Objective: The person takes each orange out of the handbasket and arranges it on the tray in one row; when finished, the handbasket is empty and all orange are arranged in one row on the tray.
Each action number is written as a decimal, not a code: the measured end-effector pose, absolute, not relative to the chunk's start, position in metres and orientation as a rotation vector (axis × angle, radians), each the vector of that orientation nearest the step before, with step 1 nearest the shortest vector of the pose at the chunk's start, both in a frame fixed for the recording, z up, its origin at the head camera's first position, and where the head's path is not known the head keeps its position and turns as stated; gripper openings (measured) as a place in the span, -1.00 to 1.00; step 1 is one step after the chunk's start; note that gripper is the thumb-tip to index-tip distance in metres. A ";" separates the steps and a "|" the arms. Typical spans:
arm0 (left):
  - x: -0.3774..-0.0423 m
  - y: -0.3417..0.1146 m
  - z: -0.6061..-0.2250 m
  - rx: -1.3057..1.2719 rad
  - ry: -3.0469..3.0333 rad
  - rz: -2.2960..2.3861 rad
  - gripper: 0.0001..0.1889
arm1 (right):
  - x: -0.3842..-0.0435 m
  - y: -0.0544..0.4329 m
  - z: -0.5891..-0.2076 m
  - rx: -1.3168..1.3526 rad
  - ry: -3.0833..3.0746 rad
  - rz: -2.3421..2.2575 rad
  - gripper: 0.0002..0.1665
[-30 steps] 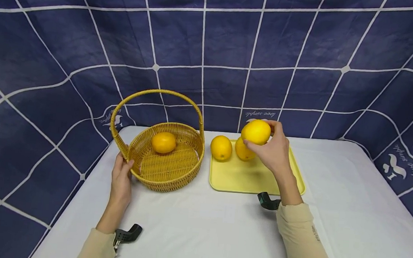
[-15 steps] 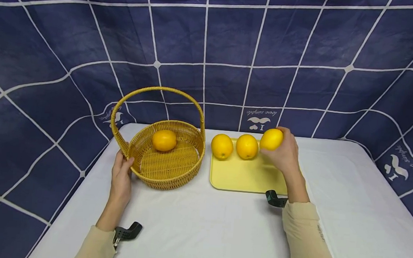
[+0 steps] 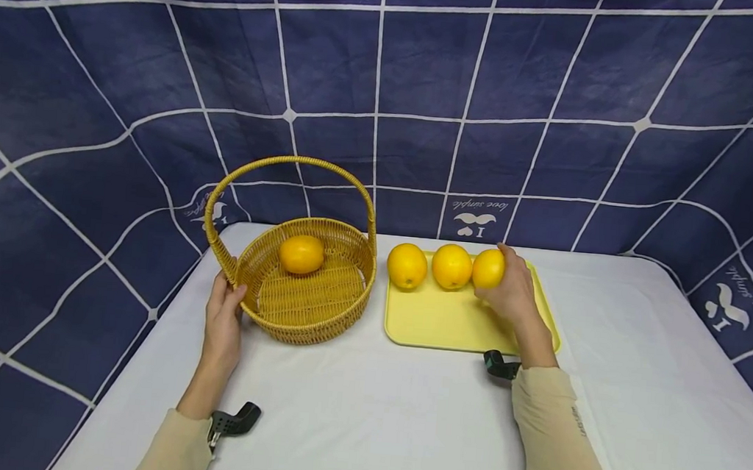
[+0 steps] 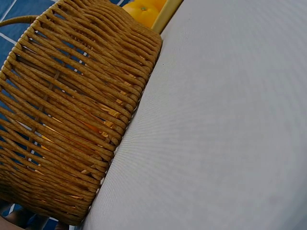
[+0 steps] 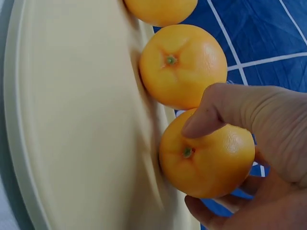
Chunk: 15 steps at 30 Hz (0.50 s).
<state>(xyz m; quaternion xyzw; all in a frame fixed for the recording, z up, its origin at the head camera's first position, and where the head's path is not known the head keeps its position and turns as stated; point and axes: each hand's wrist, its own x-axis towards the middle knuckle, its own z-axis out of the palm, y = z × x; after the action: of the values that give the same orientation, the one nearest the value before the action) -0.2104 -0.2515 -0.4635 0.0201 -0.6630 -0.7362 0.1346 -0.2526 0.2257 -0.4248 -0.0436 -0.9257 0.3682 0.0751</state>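
My right hand (image 3: pixel 512 286) grips an orange (image 3: pixel 489 268) over the back of the yellow tray (image 3: pixel 442 329). In the right wrist view the thumb lies on this orange (image 5: pixel 206 158) near its green stem mark, with fingers curled round the far side. It sits right beside the middle orange (image 3: pixel 451 267); another orange (image 3: pixel 406 266) is left of that. My left hand (image 3: pixel 222 322) holds the wicker basket (image 3: pixel 302 332) at its left side, by the foot of the handle. Inside the basket lies one orange-coloured fruit (image 3: pixel 301 254). The left wrist view is mostly filled by the basket's woven wall (image 4: pixel 72 100).
A white cloth (image 3: pixel 362 418) covers the table under basket and tray. Behind it hangs a dark blue curtain (image 3: pixel 429 69) with white grid lines. The basket's tall arched handle (image 3: pixel 296 159) rises above its rim.
My right hand has carried its orange from above the middle orange to the right, then down into line with the others at the tray's back. The left hand stays at the basket.
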 end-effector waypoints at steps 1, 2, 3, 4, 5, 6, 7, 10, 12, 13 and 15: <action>-0.211 -0.251 -0.463 0.057 -1.919 -2.135 -0.39 | -0.253 0.226 -0.425 -0.127 -2.777 1.114 0.24; -0.211 -0.251 -0.463 0.059 -1.916 -2.137 -0.39 | -0.253 0.226 -0.425 -0.123 -2.774 1.120 0.23; -0.211 -0.251 -0.463 0.062 -1.912 -2.141 -0.39 | -0.253 0.226 -0.425 -0.121 -2.768 1.128 0.22; -0.211 -0.251 -0.463 0.064 -1.909 -2.143 -0.39 | -0.253 0.226 -0.425 -0.121 -2.761 1.135 0.21; -0.211 -0.251 -0.463 0.067 -1.908 -2.143 -0.39 | -0.254 0.226 -0.425 -0.121 -2.752 1.139 0.19; -0.211 -0.251 -0.463 0.069 -1.909 -2.142 -0.39 | -0.254 0.226 -0.424 -0.120 -2.741 1.142 0.16; -0.211 -0.251 -0.463 0.069 -1.910 -2.140 -0.39 | -0.253 0.225 -0.424 -0.122 -2.732 1.145 0.14; -0.211 -0.251 -0.462 0.066 -1.903 -2.143 -0.39 | -0.253 0.225 -0.423 -0.133 -2.706 1.147 0.08; -0.211 -0.251 -0.462 0.062 -1.898 -2.147 -0.39 | -0.253 0.224 -0.423 -0.141 -2.692 1.155 0.06; -0.211 -0.251 -0.462 0.060 -1.896 -2.150 -0.39 | -0.252 0.224 -0.422 -0.144 -2.685 1.157 0.05; -0.211 -0.251 -0.462 0.061 -1.903 -2.149 -0.39 | -0.252 0.223 -0.422 -0.151 -2.670 1.164 0.03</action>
<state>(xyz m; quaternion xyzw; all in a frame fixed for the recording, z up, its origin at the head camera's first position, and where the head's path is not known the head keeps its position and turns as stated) -0.2107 -0.2508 -0.4625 0.0210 -0.6566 -0.7418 0.1348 -0.2520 0.2231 -0.4217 -0.0515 -0.9096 0.3967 0.1123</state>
